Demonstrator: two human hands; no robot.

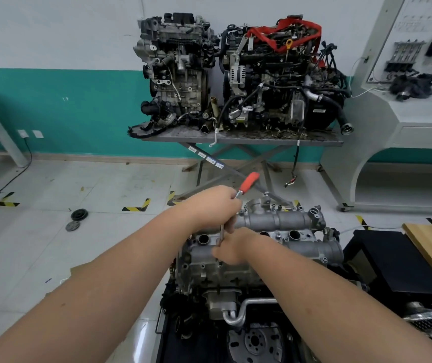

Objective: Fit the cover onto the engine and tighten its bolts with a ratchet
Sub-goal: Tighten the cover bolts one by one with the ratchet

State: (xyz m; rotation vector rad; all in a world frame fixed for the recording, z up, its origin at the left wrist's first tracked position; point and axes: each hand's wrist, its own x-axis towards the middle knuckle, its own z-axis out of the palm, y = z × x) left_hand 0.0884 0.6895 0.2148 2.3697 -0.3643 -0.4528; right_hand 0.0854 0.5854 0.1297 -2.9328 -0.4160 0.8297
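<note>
Two hands on one ratchet (236, 203) — bolts of the cover (275, 221) are in work.

Left hand (216, 205) wraps the steel shaft under its red grip; right hand (232, 248) pinches the socket end at a bolt. Cover sits on the engine (222, 276) — probably stiff, heavy, sharp-edged. Open floor to the left gives swing room; the black box (393, 260) on the right crowds it.

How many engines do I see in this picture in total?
3. Two stand side by side on the metal table by the wall: a grey engine and an engine with a red strap. The third engine is under the hands. Others may be hidden.
</note>
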